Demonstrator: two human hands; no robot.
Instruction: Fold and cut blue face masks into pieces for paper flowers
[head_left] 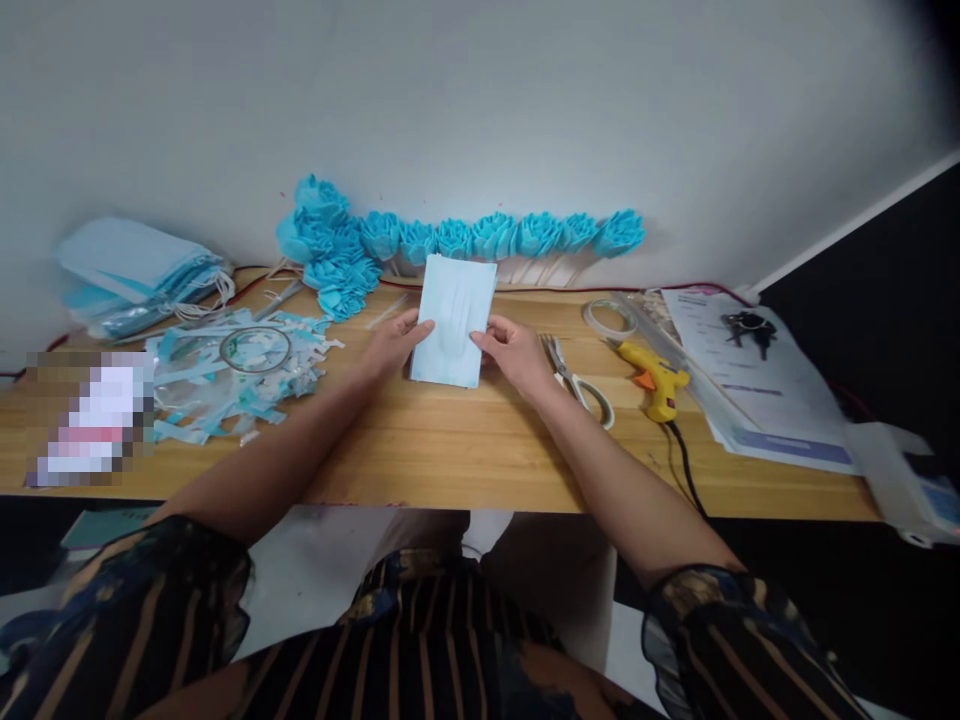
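Note:
A light blue face-mask sheet (454,318) is held upright over the middle of the wooden table (450,450). My left hand (394,345) pinches its left edge, thumb on the front. My right hand (517,355) pinches its right edge the same way. Both hands are closed on the sheet. Its lower edge sits near the tabletop.
A row of blue paper flowers (457,240) leans against the wall. A mask stack (142,275) and cut scraps with a tape ring (255,350) lie left. Scissors (577,380), a yellow glue gun (656,375), a tape roll (609,318), papers and keys (746,330) lie right.

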